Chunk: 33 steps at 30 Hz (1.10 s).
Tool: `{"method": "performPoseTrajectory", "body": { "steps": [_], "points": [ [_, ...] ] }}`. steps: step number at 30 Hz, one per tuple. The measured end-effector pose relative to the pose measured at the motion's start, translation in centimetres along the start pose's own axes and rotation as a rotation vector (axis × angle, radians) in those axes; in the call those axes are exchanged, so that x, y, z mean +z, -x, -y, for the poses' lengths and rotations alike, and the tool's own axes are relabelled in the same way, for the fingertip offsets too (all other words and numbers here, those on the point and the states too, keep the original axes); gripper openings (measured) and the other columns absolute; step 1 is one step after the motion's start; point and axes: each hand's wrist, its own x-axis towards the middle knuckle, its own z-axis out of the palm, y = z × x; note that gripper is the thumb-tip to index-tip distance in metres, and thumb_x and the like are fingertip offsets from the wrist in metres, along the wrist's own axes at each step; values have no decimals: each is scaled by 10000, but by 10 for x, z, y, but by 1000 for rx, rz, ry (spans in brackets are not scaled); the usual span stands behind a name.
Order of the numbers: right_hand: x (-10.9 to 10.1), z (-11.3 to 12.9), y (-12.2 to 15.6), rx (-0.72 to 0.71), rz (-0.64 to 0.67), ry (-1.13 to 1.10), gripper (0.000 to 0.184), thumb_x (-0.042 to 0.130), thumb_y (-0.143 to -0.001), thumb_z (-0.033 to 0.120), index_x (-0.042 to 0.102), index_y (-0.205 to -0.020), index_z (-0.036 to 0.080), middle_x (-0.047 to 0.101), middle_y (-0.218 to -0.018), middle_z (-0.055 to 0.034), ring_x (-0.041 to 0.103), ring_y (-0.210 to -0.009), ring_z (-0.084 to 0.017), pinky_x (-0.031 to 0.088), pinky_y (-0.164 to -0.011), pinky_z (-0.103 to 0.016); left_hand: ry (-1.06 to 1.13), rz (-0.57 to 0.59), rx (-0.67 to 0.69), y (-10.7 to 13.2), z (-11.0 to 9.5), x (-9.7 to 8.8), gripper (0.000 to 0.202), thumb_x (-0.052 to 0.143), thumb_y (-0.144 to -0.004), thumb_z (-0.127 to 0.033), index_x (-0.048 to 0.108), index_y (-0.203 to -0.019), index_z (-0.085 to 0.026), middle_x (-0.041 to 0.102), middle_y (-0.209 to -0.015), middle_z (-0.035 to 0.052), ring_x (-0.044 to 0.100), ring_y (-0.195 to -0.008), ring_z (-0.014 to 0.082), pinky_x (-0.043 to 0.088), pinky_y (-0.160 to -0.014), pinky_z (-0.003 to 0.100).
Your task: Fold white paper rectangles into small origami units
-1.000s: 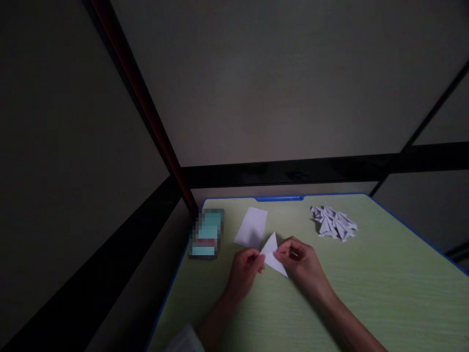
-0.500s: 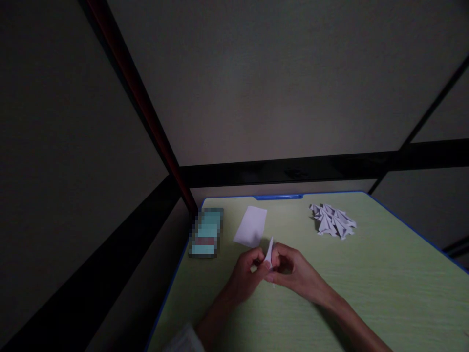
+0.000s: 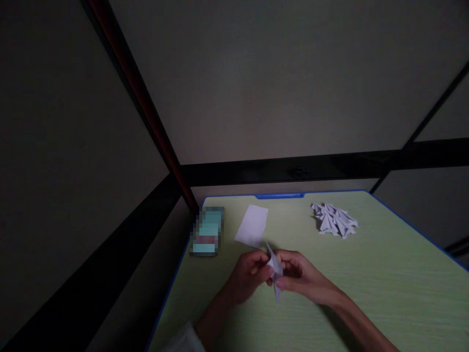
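Note:
A folded piece of white paper point(image 3: 277, 274) is held between both hands above the near middle of the table, with pointed ends at top and bottom. My left hand point(image 3: 246, 275) pinches its left side, thumb on the near face. From the right, my right hand point(image 3: 307, 277) grips it too, its thumb pressed low on the paper. The fingers behind the paper are partly hidden. Just beyond my left hand lies a flat white sheet of paper point(image 3: 252, 226) on the table.
The pale green table point(image 3: 384, 288) has a blue edge and a blue strip point(image 3: 280, 196) at its far side. A phone-like device with a blurred screen point(image 3: 207, 231) lies at the left. Several folded white paper pieces point(image 3: 335, 221) lie bunched at the far right. Walls stand behind and left.
The folded paper has turned in my hands, so more of its surface and a lower point now show. My right thumb has shifted onto its near face. The things on the table stay put.

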Motion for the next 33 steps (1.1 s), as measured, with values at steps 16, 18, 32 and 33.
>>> {"method": "performPoseTrajectory", "body": {
  "steps": [16, 18, 32, 33],
  "points": [
    [-7, -11, -6, -99, -477, 348, 252, 469, -751, 361, 368, -610, 179, 284, -526, 65, 298, -486, -78, 231, -429, -191, -8, -323, -97, -10, 3, -8, 150, 589, -541, -241, 531, -602, -117, 507, -526, -14, 416, -489, 89, 298, -458, 193],
    [-6, -12, -6, -97, -464, 414, 240, 462, -759, 341, 368, -609, 178, 282, -532, 63, 300, -495, -80, 235, -432, -192, 27, -323, -148, -9, 3, -7, 201, 615, -525, -238, 566, -658, -96, 538, -571, 6, 434, -510, 98, 306, -469, 201],
    [-5, -16, -15, 70, -356, 43, 267, 621, -584, 360, 449, -577, 156, 518, -444, 44, 470, -365, -81, 366, -367, -191, 74, -393, -152, -8, 7, -3, 183, 646, -493, -258, 564, -526, -98, 497, -439, -20, 407, -403, 80, 277, -401, 192],
    [-5, -16, -15, 74, -373, 23, 236, 621, -583, 329, 469, -569, 150, 535, -441, 35, 480, -359, -86, 375, -363, -194, 73, -374, -155, -8, 7, -3, 174, 640, -501, -255, 579, -533, -96, 496, -438, -20, 408, -404, 81, 278, -402, 193]
  ]
}}
